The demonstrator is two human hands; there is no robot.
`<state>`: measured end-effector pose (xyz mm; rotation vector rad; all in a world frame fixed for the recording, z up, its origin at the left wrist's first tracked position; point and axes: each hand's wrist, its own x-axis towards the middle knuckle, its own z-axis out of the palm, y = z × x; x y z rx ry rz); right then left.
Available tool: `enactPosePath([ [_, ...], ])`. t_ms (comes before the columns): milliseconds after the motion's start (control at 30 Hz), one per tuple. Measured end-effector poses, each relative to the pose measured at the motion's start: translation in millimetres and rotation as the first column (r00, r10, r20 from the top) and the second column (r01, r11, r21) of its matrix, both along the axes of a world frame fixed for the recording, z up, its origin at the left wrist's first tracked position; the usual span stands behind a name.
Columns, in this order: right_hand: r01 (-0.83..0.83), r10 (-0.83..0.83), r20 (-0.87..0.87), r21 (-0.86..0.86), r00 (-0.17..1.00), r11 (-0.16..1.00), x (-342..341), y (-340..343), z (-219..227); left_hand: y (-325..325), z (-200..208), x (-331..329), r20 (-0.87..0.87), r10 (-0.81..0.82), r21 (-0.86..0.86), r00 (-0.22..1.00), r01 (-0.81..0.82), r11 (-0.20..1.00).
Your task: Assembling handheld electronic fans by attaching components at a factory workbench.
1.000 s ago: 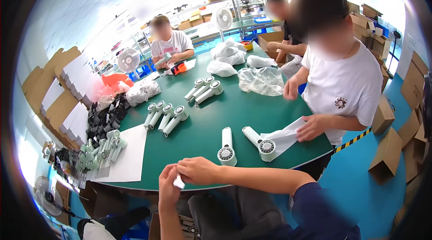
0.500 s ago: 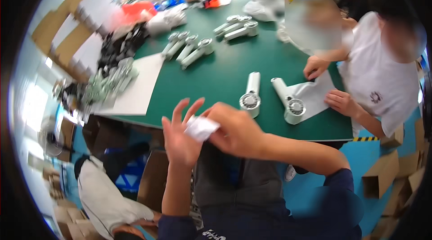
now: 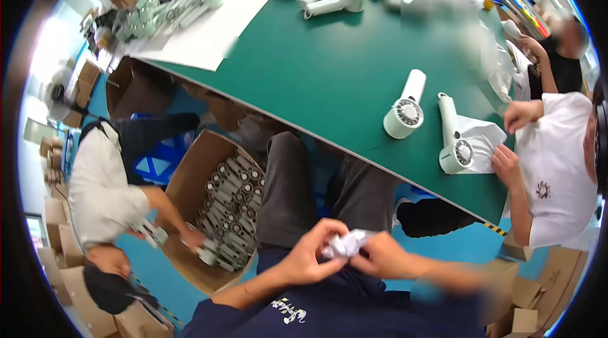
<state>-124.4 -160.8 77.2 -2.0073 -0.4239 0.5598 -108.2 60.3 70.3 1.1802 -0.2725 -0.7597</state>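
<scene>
In front of my body, over my lap, both hands meet at a crumpled white piece of thin, paper-like or plastic material. My left hand curls its fingers around one side of it. The other side is pinched by my right hand, whose fingertips press together. On the table beyond my hands, a pale handheld fan lies with its round grille facing up. A second handheld fan rests to its right, partly on a white cloth-like sheet under a co-worker's hands.
The green table slants across the view. More fans lie at its far side, and a pile sits on white board. At lower left, another person reaches into a cardboard box full of fans. Cartons stand at lower right.
My hands have come down and closer to my body, both now on the crumpled white piece. My left fingers, spread before, have curled in. The view has turned, bringing the box of fans into sight.
</scene>
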Motion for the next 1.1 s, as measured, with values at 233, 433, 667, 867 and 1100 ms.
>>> enactPosePath([
  [233,0.385,-0.274,-0.324,0.355,0.906,0.852,-93.6,37.1,-18.6,12.8,-15.4,-49.9,-0.085,0.097,-0.141,0.992,-0.109,0.984],
  [433,0.811,-0.411,-0.752,0.273,0.516,0.518,-94.9,62.3,-13.2,22.6,-28.8,-49.0,-0.208,0.064,-0.213,0.976,-0.109,0.971],
  [667,0.897,-0.348,-0.885,0.149,0.309,0.417,-61.2,72.2,-12.1,26.1,-52.1,-39.9,-0.339,0.146,-0.330,0.929,-0.263,0.907],
  [867,0.846,-0.508,-0.764,0.091,0.397,0.525,43.4,134.7,-57.7,72.5,-104.2,32.4,-0.329,0.335,-0.127,0.883,-0.393,0.911],
  [1100,0.350,-0.424,0.334,0.262,0.841,0.900,181.1,126.8,-37.9,150.7,-274.2,240.3,0.593,0.424,0.637,0.684,-0.721,0.272],
])
